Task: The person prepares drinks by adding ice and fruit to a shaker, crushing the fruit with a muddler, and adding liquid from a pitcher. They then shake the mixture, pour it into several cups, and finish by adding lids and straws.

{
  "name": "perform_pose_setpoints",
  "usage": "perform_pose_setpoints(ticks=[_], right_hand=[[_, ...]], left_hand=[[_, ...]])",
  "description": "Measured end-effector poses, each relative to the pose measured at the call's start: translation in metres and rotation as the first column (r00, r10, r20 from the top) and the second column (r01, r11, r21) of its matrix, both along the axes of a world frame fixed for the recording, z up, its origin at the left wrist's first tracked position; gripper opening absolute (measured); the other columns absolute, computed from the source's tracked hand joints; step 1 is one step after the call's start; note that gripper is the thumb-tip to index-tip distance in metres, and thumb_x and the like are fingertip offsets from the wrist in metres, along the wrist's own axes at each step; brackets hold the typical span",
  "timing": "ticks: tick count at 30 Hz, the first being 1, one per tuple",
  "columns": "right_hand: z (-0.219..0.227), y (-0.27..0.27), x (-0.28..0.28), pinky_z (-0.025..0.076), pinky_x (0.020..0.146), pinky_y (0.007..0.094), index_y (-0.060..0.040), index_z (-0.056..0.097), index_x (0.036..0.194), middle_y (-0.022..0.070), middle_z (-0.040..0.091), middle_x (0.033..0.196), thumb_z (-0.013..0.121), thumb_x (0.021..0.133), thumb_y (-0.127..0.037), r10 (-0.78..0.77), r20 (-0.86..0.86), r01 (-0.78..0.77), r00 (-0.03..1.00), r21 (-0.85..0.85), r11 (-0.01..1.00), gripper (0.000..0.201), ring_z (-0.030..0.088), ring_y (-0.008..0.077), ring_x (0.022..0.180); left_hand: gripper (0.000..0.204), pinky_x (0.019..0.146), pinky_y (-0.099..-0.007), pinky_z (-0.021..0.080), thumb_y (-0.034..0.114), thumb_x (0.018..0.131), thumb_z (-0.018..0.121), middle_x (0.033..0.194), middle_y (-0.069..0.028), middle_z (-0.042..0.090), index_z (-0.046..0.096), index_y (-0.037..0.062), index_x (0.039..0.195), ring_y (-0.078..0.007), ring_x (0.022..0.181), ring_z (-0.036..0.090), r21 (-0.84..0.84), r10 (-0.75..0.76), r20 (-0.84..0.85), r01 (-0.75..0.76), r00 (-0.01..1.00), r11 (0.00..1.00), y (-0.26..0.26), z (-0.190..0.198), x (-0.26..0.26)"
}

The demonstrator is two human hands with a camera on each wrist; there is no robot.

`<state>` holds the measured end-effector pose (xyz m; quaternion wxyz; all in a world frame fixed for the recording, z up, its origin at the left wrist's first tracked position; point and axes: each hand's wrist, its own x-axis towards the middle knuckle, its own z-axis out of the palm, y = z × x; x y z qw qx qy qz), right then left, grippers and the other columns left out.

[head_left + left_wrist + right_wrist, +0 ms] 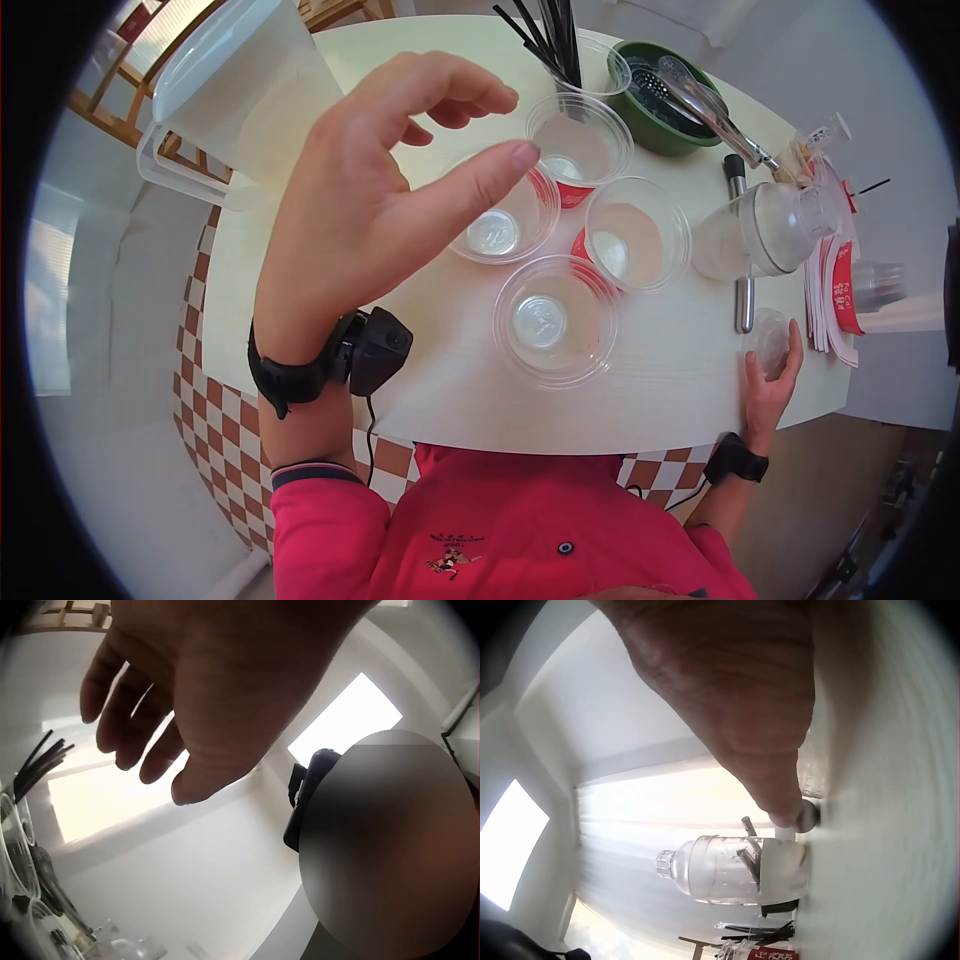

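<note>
My left hand [370, 180] is raised above the table with its fingers loosely bent and nothing between thumb and fingers. Beneath and beside it are several clear plastic cups with red print, among them a front cup [555, 320], a right cup [637, 235] and a back cup [580, 140]. At the table's right side, my right hand [768, 395] holds a small clear plastic cup [770, 338] between thumb and fingers. In the right wrist view that hand [735, 712] hides most of the cup.
A large clear pitcher [240, 100] stands at the left. Black straws [560, 45] and a green bowl [650, 115] with a strainer and tongs are at the back. A clear bottle [760, 232], a metal muddler [743, 300] and a red-banded stack of paper [835, 290] are at the right.
</note>
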<state>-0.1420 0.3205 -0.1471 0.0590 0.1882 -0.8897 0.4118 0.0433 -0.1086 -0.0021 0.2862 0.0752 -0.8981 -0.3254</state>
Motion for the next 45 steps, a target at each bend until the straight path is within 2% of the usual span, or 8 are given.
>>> perform_pose_setpoints(ticks=[2,8,12,14,19,29,38,45], right_hand=[[0.002,-0.002,0.002,0.028,0.120,0.0415,-0.0022,0.037,0.152,0.0147,0.040,0.151,0.069,0.082,0.000,-0.017,0.023,0.017,1.000,-0.015,1.000,0.077,0.039,0.0298,0.141],[0.000,-0.003,0.002,0.028,0.120,0.0410,-0.0029,0.037,0.152,0.0127,0.041,0.152,0.070,0.080,-0.002,-0.012,0.045,0.013,0.999,-0.031,0.999,0.079,0.039,0.0286,0.141],[0.007,-0.002,0.004,0.030,0.118,0.0386,-0.0020,0.037,0.152,0.0137,0.043,0.149,0.072,0.077,-0.001,-0.057,0.013,0.057,0.998,-0.031,0.998,0.083,0.041,0.0276,0.138],[0.011,0.001,0.004,0.029,0.119,0.0409,-0.0019,0.036,0.152,0.0152,0.042,0.151,0.075,0.077,-0.005,-0.074,0.012,0.075,0.997,-0.096,0.993,0.085,0.039,0.0287,0.140],[0.055,-0.015,0.002,0.028,0.119,0.0486,-0.0010,0.032,0.154,0.0169,0.038,0.155,0.079,0.075,-0.008,-0.006,-0.257,-0.032,0.966,-0.143,0.989,0.092,0.036,0.0317,0.144],[0.048,-0.132,-0.030,0.039,0.115,0.0426,-0.0074,0.000,0.160,0.0181,0.032,0.155,0.092,0.071,-0.013,0.373,-0.080,-0.365,0.925,-0.465,0.806,0.128,0.041,0.0286,0.140],[0.023,-0.141,-0.035,0.043,0.111,0.0413,-0.0055,0.010,0.157,0.0158,0.040,0.147,0.087,0.072,-0.005,0.259,-0.096,-0.269,0.961,-0.545,0.794,0.114,0.046,0.0271,0.135],[0.068,-0.118,-0.009,0.043,0.110,0.0409,-0.0023,0.020,0.152,0.0142,0.045,0.141,0.087,0.072,-0.008,0.267,-0.190,-0.328,0.945,-0.587,0.741,0.105,0.050,0.0253,0.130]], left_hand=[[0.040,0.093,-0.0358,0.047,0.019,0.086,0.076,0.119,-0.0084,0.066,0.064,0.0070,0.121,-0.0230,0.112,0.061,-0.116,0.023,0.112,-0.010,0.993,0.993,-0.009,-0.019,0.005],[0.054,0.099,-0.0392,0.048,0.022,0.082,0.078,0.136,-0.0121,0.059,0.060,0.0069,0.131,-0.0277,0.124,0.059,0.147,0.025,0.260,-0.065,0.965,0.987,-0.006,-0.048,0.027],[0.064,0.102,-0.0393,0.045,0.019,0.085,0.070,0.145,-0.0110,0.055,0.050,0.0066,0.145,-0.0258,0.130,0.056,0.338,0.032,0.102,-0.065,0.994,0.939,-0.009,-0.072,0.026],[0.069,0.103,-0.0401,0.044,0.038,0.090,0.066,0.146,-0.0144,0.053,0.045,0.0050,0.147,-0.0287,0.131,0.054,0.394,0.061,-0.007,-0.054,0.998,0.917,-0.012,-0.088,0.024],[0.072,0.103,-0.0388,0.045,0.053,0.095,0.059,0.144,-0.0156,0.055,0.045,0.0060,0.149,-0.0269,0.128,0.055,0.429,0.155,-0.102,-0.097,0.983,0.898,-0.016,-0.107,0.028],[0.064,0.102,-0.0379,0.045,0.043,0.097,0.060,0.142,-0.0146,0.056,0.045,0.0063,0.148,-0.0254,0.125,0.056,0.411,0.161,-0.199,-0.067,0.967,0.909,-0.011,-0.112,0.033],[0.065,0.102,-0.0386,0.045,0.040,0.096,0.063,0.142,-0.0143,0.056,0.045,0.0063,0.148,-0.0256,0.126,0.056,0.396,0.126,-0.240,-0.021,0.963,0.918,-0.004,-0.111,0.033],[0.065,0.102,-0.0391,0.045,0.040,0.095,0.065,0.141,-0.0151,0.056,0.045,0.0039,0.146,-0.0267,0.127,0.055,0.350,0.139,-0.319,-0.020,0.938,0.936,-0.003,-0.111,0.036]])
